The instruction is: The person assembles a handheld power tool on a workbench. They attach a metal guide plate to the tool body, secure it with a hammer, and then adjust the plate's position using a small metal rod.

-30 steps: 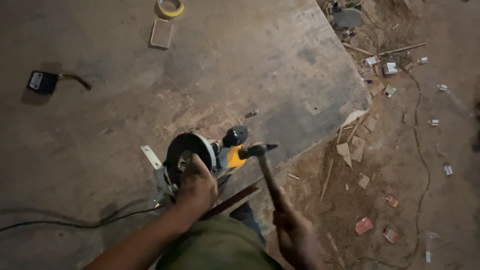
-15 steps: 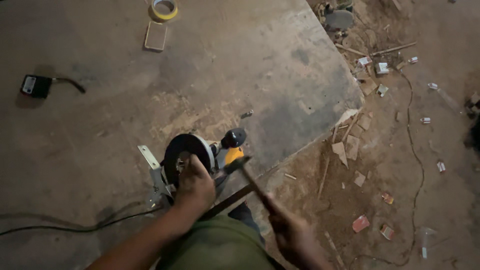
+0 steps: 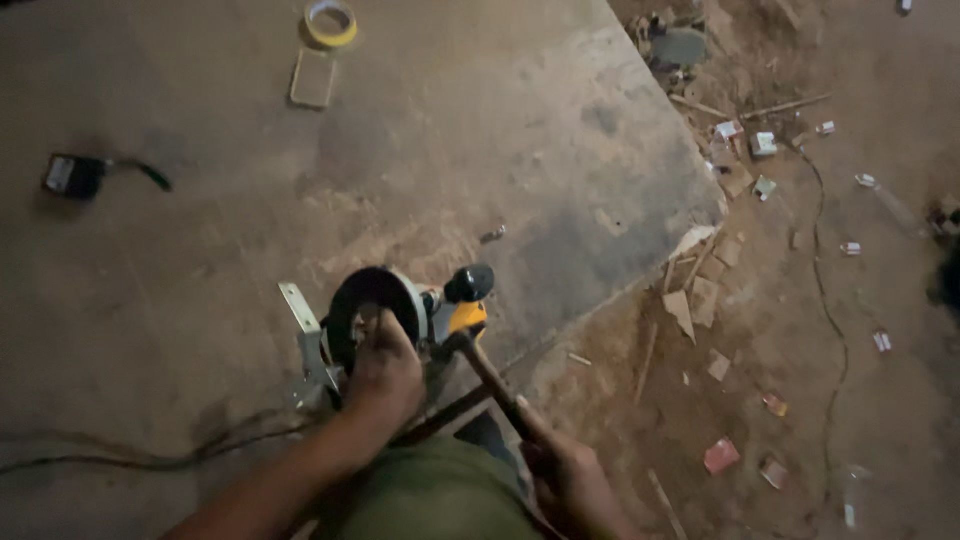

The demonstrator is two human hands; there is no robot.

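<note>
Black and yellow, the circular saw (image 3: 400, 315) lies on its side on the big wooden board (image 3: 300, 200), near the board's lower edge and just in front of the person's knees. The left hand (image 3: 383, 378) presses on the round blade guard, fingers curled over its rim; it seems to steady the saw more than to grasp it. The right hand (image 3: 572, 480) is clenched around the wooden handle of a hammer (image 3: 490, 385), and the hammer head sits at the yellow part of the saw, touching it or very near; I cannot tell which.

The main risk, as I judge it, is to the left hand. It rests just beside the place where the hammer head meets the saw, so a blow that slides off the rounded body can land on the fingers. The saw is not fixed to anything and can turn or jump under a blow, and the blade under the guard is close to those fingers.

A cable (image 3: 150, 455) runs away to the left of the holding hand. If it is connected to power, a knock on the switch can be dangerous.

Farther away, a roll of yellow tape (image 3: 330, 22) and a small black device (image 3: 75, 175) lie on the board, well apart. To the right of the hammer hand, wood scraps (image 3: 700, 290) cover the dirt floor, where a foot can slip.
</note>
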